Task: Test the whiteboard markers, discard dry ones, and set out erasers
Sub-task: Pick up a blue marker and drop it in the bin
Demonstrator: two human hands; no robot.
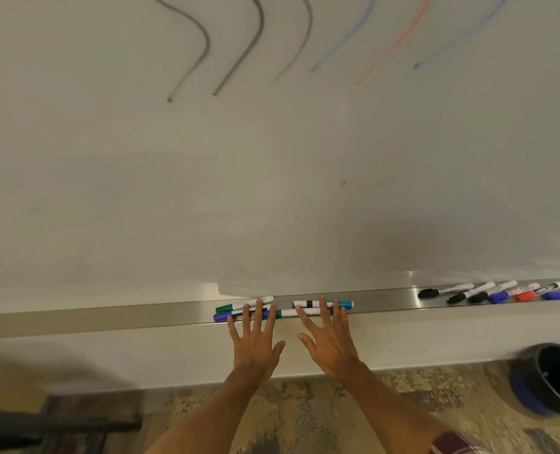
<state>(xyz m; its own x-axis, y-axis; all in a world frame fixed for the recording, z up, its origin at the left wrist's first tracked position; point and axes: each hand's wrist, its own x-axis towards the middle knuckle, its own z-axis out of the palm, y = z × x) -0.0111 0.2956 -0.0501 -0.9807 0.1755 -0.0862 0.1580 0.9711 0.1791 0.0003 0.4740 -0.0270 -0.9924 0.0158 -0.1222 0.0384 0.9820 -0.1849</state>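
A whiteboard (272, 175) carries black, blue and red test strokes near its top. Along its metal tray (108, 319) lies a group of markers. A green-capped marker (242, 304) and a blue-capped marker (221, 317) lie under my left hand (255, 339), whose straight, spread fingers rest on them. A light-blue-capped marker (344, 304) and another white marker lie under the spread fingertips of my right hand (329, 339). Neither hand grips anything.
Further right on the tray lie several more markers (491, 292) with black, blue and red caps. A black bin (557, 378) with a blue band stands on the patterned carpet at the lower right. A dark piece of furniture (59, 421) sits at the lower left.
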